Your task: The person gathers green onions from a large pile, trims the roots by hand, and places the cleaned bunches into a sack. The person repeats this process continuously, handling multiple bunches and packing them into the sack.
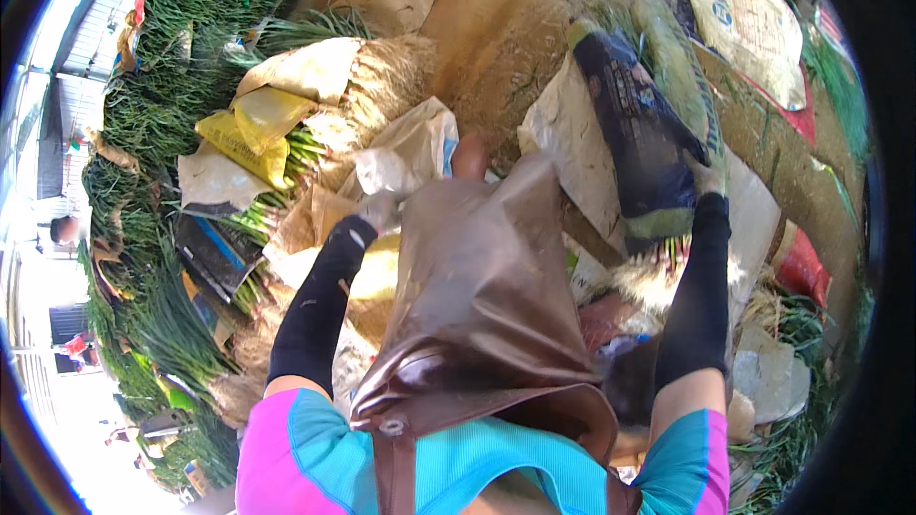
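Note:
My right hand [707, 175] grips the right edge of a dark blue printed sack [637, 136]. The sack lies over a bundle of leafy stalks, whose pale roots [640, 282] show below its near end. Beside it lies a pale greenish sack [673, 64], partly blurred. My left hand [379, 211] is low on the left, next to a crumpled white sack [418, 139]; blur hides whether its fingers hold it. A brown apron [486, 265] covers my lap between the two arms.
Bundles of green stalks with roots [393, 79] lie on the left, some wrapped in a yellow sack [250, 136]. A long heap of green leaves [179, 50] lines the far left. A white sack [741, 28] and a red scrap [801, 265] lie on the muddy floor at right.

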`<state>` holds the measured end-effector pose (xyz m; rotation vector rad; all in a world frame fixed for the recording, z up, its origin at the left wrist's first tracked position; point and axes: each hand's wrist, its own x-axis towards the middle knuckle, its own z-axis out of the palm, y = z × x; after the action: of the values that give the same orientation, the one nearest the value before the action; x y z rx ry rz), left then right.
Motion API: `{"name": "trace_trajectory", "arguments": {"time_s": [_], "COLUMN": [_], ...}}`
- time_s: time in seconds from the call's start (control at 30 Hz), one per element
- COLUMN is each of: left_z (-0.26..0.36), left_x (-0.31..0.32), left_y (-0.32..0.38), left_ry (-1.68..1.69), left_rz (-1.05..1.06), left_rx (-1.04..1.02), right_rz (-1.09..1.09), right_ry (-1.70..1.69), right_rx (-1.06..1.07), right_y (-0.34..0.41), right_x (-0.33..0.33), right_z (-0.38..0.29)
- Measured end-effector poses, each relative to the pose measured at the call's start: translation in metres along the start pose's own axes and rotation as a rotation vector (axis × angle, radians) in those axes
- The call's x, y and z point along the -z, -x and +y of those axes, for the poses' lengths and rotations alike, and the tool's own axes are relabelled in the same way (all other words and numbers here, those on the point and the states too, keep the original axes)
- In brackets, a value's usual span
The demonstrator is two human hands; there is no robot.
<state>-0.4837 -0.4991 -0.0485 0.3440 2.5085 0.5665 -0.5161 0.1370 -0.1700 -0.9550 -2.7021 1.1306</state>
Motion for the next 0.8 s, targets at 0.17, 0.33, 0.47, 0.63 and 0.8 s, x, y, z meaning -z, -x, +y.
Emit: {"name": "trace_trajectory", "arguments": {"time_s": [0.17,0.33,0.47,0.63,0.8], "left_z": [0.009,-0.019,-0.052,-0.098,-0.126], "left_x": [0.084,0.116,0.136,0.187,0.212], "left_y": [-0.194,-0.361,-0.429,-0.507,-0.588], "left_ry": [-0.243,-0.584,-0.757,-1.058,-1.257], "left_rz": [0.124,0.102,0.141,0.188,0.001], "left_rx": [-0.181,0.019,0.053,0.064,0.082], "right_rz": [0.148,-0.096,0.082,0.017,-0.054], "right_ry": [-0.459,-0.956,-0.656,-1.131,-1.3], "right_rx": [0.266,-0.147,-0.061,-0.139,-0.17], "right_y": [0.013,0.006,-0.002,-0.014,-0.038], "right_x": [0.026,0.036,0.006,-0.06,-0.147], "right_z": [-0.055,-0.14,-0.2,-0.259,-0.304]}}
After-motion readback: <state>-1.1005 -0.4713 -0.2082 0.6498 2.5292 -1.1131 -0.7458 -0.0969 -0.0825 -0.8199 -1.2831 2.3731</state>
